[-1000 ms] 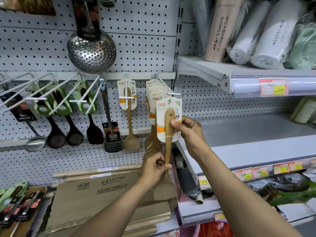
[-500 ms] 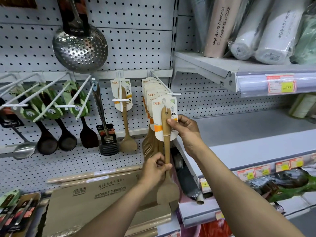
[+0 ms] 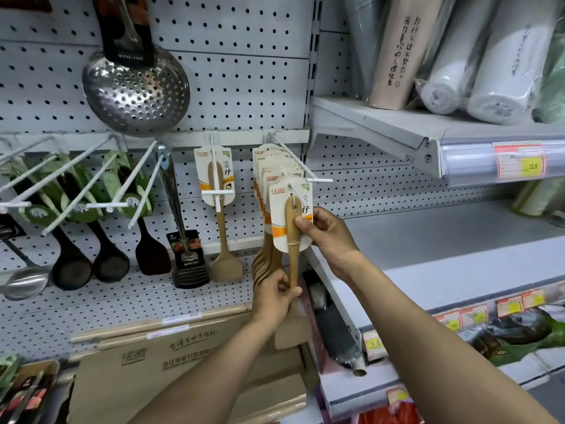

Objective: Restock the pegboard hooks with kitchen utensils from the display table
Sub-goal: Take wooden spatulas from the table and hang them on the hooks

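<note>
We see the wooden spatula (image 3: pixel 293 240) upright in front of the pegboard (image 3: pixel 238 87), its backing card (image 3: pixel 290 220) at the tip of the white hook (image 3: pixel 301 169), in front of a row of like cards already hanging there. Whether the card's hole is actually over the hook tip we cannot tell, since the card's top edge covers that spot. Our right hand (image 3: pixel 328 237) has its grip closed on the card's right side, thumb pressed on the handle. Our left hand (image 3: pixel 275 296) is closed around the lower handle, and its fingers and wrist hide most of the blade below. The spatulas behind on the same hook show only as card edges and a bunch of handles. To the left, a single wooden spatula (image 3: pixel 223 240) hangs on the next hook, then a slotted turner (image 3: pixel 186 255) and dark spoons under green cards. A perforated steel skimmer (image 3: pixel 136 93) hangs above, its handle cut off by the frame. Cardboard boxes (image 3: pixel 171 362) sit below, partly behind our forearms. The price tags on the right shelf (image 3: pixel 428 130) are too blurred to read.
</note>
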Demonstrator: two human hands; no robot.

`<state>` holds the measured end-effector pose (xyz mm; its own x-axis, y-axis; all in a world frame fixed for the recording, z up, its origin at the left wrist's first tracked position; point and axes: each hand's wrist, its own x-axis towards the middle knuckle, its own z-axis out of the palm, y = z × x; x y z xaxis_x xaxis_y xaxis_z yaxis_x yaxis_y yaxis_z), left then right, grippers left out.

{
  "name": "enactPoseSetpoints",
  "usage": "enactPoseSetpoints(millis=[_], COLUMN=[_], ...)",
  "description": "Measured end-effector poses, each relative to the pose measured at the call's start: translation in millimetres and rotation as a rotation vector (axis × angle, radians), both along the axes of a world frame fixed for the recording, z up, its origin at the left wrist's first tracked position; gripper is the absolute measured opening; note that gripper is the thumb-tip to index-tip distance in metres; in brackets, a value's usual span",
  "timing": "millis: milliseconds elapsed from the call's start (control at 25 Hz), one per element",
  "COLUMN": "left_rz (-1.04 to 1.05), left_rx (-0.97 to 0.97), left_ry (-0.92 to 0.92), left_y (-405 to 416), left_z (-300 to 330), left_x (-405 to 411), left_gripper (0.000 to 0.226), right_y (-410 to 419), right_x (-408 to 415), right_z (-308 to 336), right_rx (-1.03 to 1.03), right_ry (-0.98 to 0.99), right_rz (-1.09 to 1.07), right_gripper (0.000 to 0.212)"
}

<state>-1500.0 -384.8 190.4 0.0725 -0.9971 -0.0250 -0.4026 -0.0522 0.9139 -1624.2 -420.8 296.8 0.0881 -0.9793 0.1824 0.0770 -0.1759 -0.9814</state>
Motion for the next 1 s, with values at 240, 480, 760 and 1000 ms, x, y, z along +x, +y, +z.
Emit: enactPoseSetpoints(millis=[240, 480, 760, 1000], left_rz=[-0.026, 0.088, 0.247, 0.452], left_rx=[0.079, 0.006, -0.09, -0.127], left_ry=[-0.104, -0.28, -0.657, -0.777], left_y=[11, 89, 195, 300], left_z=[8, 58, 127, 168], left_x=[0, 45, 164, 281], left_gripper=[0.022, 0.055, 0.059, 0.054], right_y=[20, 80, 145, 219], right_x=[-5, -12, 75, 212], right_z=[2, 0, 66, 103], right_rx=[0.058, 0.164, -0.464, -0.75], right_ry=[0.067, 1.03, 1.595, 1.404], right_rz=[0.003, -0.096, 0.134, 0.242], right_gripper=[0.008, 0.049, 0.067, 0.061])
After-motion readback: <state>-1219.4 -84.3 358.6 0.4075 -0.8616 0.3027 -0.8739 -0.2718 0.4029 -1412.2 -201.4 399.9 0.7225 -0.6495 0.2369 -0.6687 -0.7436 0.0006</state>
